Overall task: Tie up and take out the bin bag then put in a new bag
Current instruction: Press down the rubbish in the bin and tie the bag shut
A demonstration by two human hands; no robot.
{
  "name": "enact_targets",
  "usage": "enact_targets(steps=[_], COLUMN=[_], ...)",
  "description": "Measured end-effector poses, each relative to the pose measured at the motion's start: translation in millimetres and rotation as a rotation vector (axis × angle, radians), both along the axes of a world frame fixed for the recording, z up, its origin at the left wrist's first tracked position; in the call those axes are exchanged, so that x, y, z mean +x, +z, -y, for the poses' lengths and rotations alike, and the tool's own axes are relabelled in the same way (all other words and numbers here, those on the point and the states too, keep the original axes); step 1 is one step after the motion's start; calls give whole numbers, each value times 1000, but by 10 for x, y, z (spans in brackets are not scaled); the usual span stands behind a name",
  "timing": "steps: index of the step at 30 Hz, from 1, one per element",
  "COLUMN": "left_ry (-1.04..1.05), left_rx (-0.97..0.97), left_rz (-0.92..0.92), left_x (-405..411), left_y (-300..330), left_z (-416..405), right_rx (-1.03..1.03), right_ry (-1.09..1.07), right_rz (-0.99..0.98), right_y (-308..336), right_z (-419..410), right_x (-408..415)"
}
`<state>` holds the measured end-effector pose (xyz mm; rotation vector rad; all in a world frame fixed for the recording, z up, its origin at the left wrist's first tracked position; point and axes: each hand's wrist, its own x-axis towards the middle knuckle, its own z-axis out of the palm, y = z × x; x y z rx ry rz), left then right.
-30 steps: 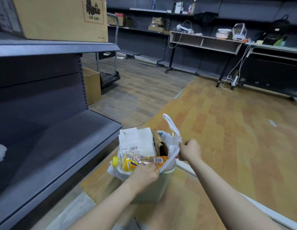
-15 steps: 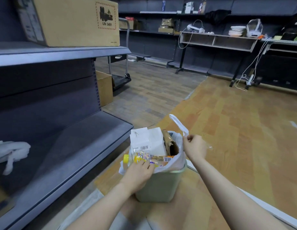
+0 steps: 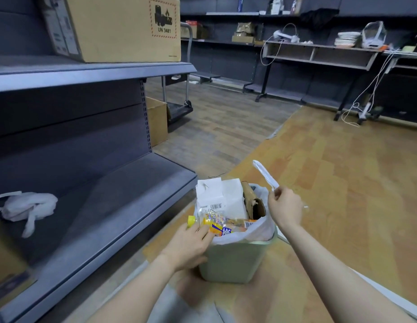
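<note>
A pale green bin (image 3: 233,262) stands on the wooden floor, lined with a white bag (image 3: 261,229) that is stuffed with white paper packaging, brown cardboard and a yellow-capped bottle. My right hand (image 3: 285,209) pinches one white bag handle (image 3: 264,174), which sticks up and away from the bin's right rim. My left hand (image 3: 189,245) rests on the bin's near-left rim, fingers curled over the bag edge beside the bottle. A crumpled white bag (image 3: 28,207) lies on the low grey shelf at the left.
Grey metal shelving (image 3: 123,192) runs close along the left, with a large cardboard box (image 3: 119,26) on its upper shelf. A smaller box (image 3: 157,120) and a trolley stand farther back. Desks with cables line the far wall. Wooden floor stretches to the right.
My right hand has pulled the bag handle out to the right of the bin and upward. My left hand has slid down to the bin's left rim. The view shifted left.
</note>
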<state>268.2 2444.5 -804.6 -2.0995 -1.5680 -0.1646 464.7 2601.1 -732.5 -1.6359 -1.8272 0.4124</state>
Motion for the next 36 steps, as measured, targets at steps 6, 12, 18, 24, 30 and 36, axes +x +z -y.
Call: enact_targets(steps=[6, 12, 18, 24, 30, 36], left_ry=[80, 595, 821, 976, 993, 861], left_rx=[116, -125, -746, -507, -336, -254], left_rz=[-34, 453, 1733, 2161, 2261, 1900], left_x=[-189, -420, -298, -386, -564, -617], left_y=[-60, -1, -95, -445, -112, 470], left_z=[44, 101, -125, -468, -399, -326], right_rx=[-13, -17, -5, 12, 41, 8], right_ry=[-33, -61, -67, -73, -56, -56], right_rz=[54, 60, 94, 115, 140, 152], right_y=[2, 19, 66, 54, 20, 26], right_z=[-1, 17, 80, 68, 27, 22], right_x=[54, 49, 71, 164, 179, 110])
